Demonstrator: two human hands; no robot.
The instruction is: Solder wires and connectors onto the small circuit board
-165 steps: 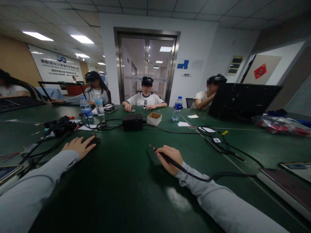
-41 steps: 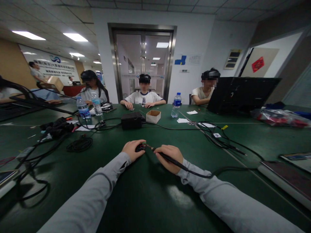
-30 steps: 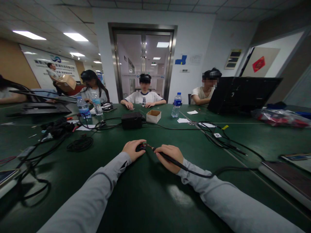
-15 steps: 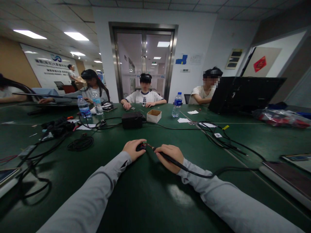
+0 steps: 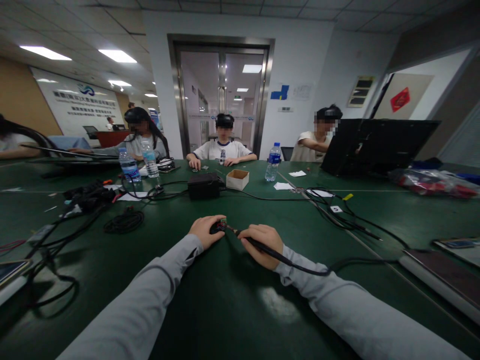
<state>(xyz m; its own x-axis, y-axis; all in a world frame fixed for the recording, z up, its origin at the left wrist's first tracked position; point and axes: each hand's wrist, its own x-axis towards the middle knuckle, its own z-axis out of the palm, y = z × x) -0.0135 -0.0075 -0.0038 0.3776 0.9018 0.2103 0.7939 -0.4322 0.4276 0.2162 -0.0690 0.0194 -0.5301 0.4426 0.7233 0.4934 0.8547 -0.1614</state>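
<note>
My left hand (image 5: pixel 201 232) is closed around a small dark device (image 5: pixel 218 227) on the green table. A green piece and some red show on the device at its open side, too small to make out further. In my right hand (image 5: pixel 267 240), gripped like a pen, is a soldering iron (image 5: pixel 259 245). Its thin tip points left and reaches the device's right side; whether it touches cannot be told. From the iron a black cord runs back over my right wrist.
Beyond my hands stand a black box (image 5: pixel 203 186), an open carton (image 5: pixel 237 180) and a water bottle (image 5: pixel 273 162). Cables lie left (image 5: pixel 124 221) and right (image 5: pixel 350 222). A large black monitor (image 5: pixel 378 146) is at right. Several people sit around the table (image 5: pixel 210 310).
The iron's tip has shifted slightly down at the device; my hands otherwise stay in place. Across the table, a person's hand moved a little, and the person at right reached toward the monitor.
</note>
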